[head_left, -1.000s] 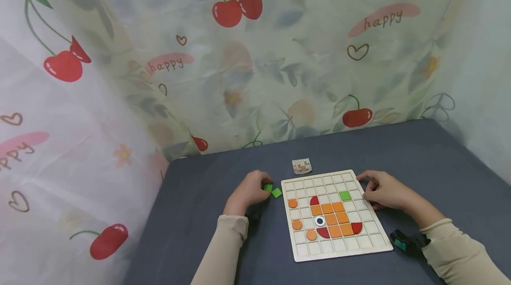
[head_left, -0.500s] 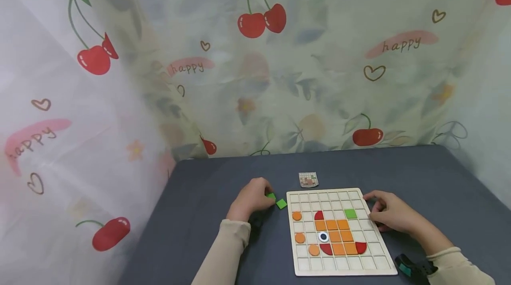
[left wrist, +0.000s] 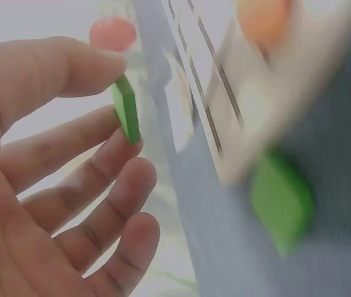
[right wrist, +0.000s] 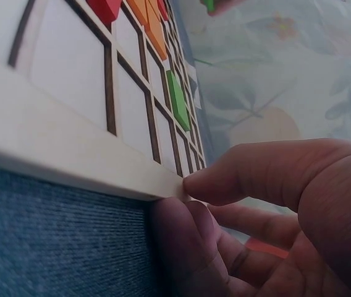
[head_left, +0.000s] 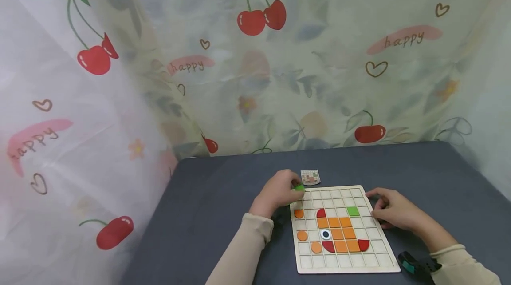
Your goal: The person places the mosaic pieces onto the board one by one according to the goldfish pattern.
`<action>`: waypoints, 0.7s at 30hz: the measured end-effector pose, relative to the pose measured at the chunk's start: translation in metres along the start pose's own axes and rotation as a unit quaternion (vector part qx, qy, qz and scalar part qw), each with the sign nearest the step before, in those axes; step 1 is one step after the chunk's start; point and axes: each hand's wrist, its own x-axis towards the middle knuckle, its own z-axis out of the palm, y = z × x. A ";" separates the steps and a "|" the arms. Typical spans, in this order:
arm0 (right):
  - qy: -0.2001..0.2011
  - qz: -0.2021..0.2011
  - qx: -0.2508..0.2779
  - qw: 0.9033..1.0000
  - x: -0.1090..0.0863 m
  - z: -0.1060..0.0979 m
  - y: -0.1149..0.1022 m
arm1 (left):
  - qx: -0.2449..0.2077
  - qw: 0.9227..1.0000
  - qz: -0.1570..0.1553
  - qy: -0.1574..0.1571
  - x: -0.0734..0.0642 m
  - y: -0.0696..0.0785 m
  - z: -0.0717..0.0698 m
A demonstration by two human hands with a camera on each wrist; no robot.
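Note:
My left hand (head_left: 281, 192) is above the far-left corner of the pale wooden grid board (head_left: 347, 263). It pinches a green square tile (left wrist: 126, 110) between thumb and fingertips. Another green tile (left wrist: 282, 201) lies on the table beside the board in the left wrist view; the left hand hides it in the head view. My right hand (head_left: 395, 208) holds the board's right edge, thumb and finger against the rim in the right wrist view. On the board are orange squares (head_left: 337, 234), orange discs (head_left: 302, 235), red quarter-rounds (head_left: 363, 245), an eye disc (head_left: 325, 234) and one green tile (head_left: 353, 211).
A small printed picture card (head_left: 310, 177) lies just behind the board. The dark grey table (head_left: 207, 214) extends to the left and right. A patterned curtain (head_left: 279, 89) hangs along the back and left.
The left hand has lifted a green tile off the table and carried it right to the board's far-left corner. The right hand stays at the board's edge. The head view tilted up earlier.

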 end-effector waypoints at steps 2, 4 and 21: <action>0.002 0.001 0.001 1.000 -0.001 -0.001 0.000 | 0.001 1.000 0.018 -0.006 0.006 0.011 0.005; 0.003 -0.002 0.001 1.000 -0.001 -0.002 0.000 | 0.001 0.999 0.035 -0.010 0.011 0.022 0.010; 0.012 -0.012 -0.004 1.000 -0.004 -0.001 0.001 | 0.099 0.988 0.099 -0.067 0.048 0.079 0.062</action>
